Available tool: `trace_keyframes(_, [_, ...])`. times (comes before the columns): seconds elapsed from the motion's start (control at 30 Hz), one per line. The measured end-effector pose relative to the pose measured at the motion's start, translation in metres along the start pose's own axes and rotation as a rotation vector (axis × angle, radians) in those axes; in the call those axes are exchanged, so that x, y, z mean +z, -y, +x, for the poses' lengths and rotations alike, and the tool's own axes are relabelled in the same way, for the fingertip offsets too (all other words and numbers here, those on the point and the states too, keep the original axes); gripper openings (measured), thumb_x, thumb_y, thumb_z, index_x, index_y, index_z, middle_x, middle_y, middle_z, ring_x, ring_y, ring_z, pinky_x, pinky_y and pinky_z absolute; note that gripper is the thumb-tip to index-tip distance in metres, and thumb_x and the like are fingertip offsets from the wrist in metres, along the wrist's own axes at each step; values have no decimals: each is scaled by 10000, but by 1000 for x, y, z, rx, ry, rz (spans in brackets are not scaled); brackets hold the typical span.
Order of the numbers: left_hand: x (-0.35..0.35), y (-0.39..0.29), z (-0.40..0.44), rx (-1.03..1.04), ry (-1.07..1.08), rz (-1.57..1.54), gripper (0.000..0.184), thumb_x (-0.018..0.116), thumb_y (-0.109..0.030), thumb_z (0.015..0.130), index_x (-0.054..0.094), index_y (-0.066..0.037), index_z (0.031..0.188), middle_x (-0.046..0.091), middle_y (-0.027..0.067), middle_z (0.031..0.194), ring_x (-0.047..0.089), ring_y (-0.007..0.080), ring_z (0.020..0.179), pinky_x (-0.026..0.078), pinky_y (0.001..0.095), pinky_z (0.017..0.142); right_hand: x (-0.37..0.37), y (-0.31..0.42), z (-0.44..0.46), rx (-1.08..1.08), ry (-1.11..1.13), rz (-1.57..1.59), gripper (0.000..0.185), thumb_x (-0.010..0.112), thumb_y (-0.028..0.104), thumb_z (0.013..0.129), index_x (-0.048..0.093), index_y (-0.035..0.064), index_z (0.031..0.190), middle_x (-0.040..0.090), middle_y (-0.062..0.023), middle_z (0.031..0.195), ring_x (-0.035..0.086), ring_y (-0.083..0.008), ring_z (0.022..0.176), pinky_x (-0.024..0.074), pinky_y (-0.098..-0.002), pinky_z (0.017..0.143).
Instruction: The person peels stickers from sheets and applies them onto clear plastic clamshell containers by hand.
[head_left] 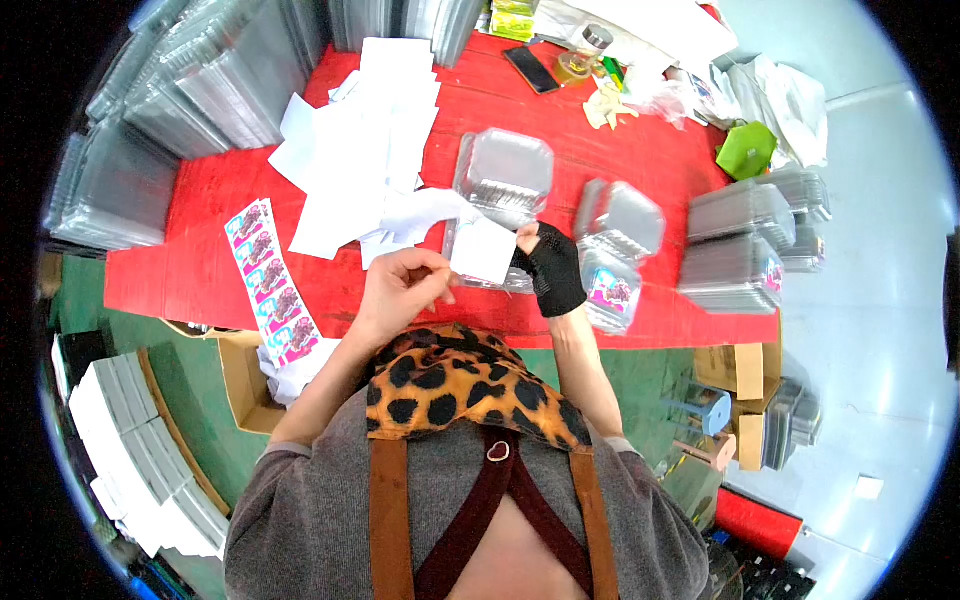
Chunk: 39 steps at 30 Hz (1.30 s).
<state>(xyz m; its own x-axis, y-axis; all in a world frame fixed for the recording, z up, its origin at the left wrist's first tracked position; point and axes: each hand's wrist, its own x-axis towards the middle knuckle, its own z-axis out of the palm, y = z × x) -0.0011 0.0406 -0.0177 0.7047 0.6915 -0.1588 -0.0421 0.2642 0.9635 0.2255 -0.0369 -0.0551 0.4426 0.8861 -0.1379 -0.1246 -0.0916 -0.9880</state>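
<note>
**Gloved Hand Gripping White Sheet (485,250) Over Red Surface (665,160)**

Seen from the head camera, a leopard-print collar (430,385) is spreading across a person's gray top (300,490), nearest the lens. Just beyond it, the right hand (553,272), wearing a black fingerless glove, is clenching its bare fingers on the white sheet's right edge. The left hand (405,290), bare, is curling its fingers in against the thumb beside the opposite edge; whether they are pinching anything, one cannot tell. The sheet is hanging over the near part of an open clear container (508,160). To the right, a second open container (612,262) is showing a colorful sticker. Loose white papers (375,150) are overlapping on the left, with a strip of printed labels (270,280) lying nearer the surface's edge. Clear plastic stacks (225,85) are standing at far left, while more stacked containers (735,245) are sitting at right. A dark phone (531,69) is resting toward the back.
</note>
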Motion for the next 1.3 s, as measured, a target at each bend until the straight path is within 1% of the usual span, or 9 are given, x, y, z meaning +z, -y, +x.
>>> trace_keyframes(0.23, [-1, 5, 3, 137, 85, -147, 90, 540, -27, 932, 573, 44, 976, 633, 97, 980, 666, 189, 906, 562, 289, 764, 24, 26, -21, 240, 135, 433, 501, 615, 410, 888, 606, -53, 1078, 673, -94, 938, 649, -162, 822, 535, -286, 730])
trace_keyframes(0.37, [-3, 9, 3, 191, 2, 36, 68, 548, -2, 914, 585, 51, 932, 632, 95, 1003, 637, 145, 877, 557, 290, 782, 19, 38, -31, -81, 205, -385, 337, 702, 289, 842, 686, -3, 1011, 695, -68, 829, 639, -121, 759, 513, -284, 684])
trace_keyframes(0.43, [-4, 8, 2, 160, -32, 5, 62, 550, 9, 906, 591, 54, 916, 632, 92, 1009, 619, 124, 865, 556, 286, 782, 11, 25, -25, -108, 47, -364, 254, 677, 230, 865, 696, -4, 962, 683, -53, 799, 613, -107, 750, 497, -281, 693])
trace_keyframes(0.57, [-30, 4, 7, 201, -102, -75, 67, 542, -15, 920, 593, 28, 910, 645, 98, 960, 645, 149, 870, 570, 301, 747, -14, 26, 5, -99, -378, 466, 211, 617, 178, 904, 672, -13, 975, 657, -42, 855, 603, -123, 807, 480, -274, 719])
trace_keyframes(0.7, [-75, -20, 30, 295, -296, -62, 190, 514, -160, 973, 585, 14, 945, 675, 129, 912, 672, 268, 966, 570, 348, 734, -39, 4, 0, -541, -467, -697, 131, 693, 125, 839, 696, 17, 914, 685, -69, 813, 630, -144, 762, 495, -286, 735])
trace_keyframes(0.83, [-97, -41, 66, 414, -454, -14, 232, 500, -184, 990, 593, 29, 1005, 650, 130, 1037, 653, 281, 1024, 559, 337, 780, -27, -16, 2, -783, -73, -1089, 203, 697, 64, 742, 675, 39, 942, 682, -137, 984, 656, -304, 906, 523, -391, 788])
trace_keyframes(1.1, [-110, -10, 129, 355, -558, -42, 343, 539, -150, 966, 528, 78, 1222, 607, 160, 1158, 633, 257, 1059, 560, 323, 815, -11, -53, 14, -794, 79, -1156, 161, 664, 92, 782, 658, 47, 936, 679, -126, 962, 647, -308, 902, 523, -413, 798])
trace_keyframes(1.23, [-85, 50, 116, 231, -234, 301, 461, 595, -137, 920, 478, -21, 1350, 641, 130, 1141, 619, 132, 909, 494, 267, 795, -13, -80, 16, -693, 128, -1172, 183, 673, 110, 785, 657, 40, 953, 673, -136, 992, 641, -318, 930, 520, -412, 826])
trace_keyframes(1.3, [-49, 60, 98, 273, -118, 357, 418, 570, -132, 923, 509, -72, 1332, 531, 134, 1339, 551, 208, 1155, 448, 324, 962, -11, -82, 15, -661, 160, -1157, 193, 670, 126, 798, 658, 37, 968, 665, -147, 1021, 631, -324, 962, 512, -407, 850])
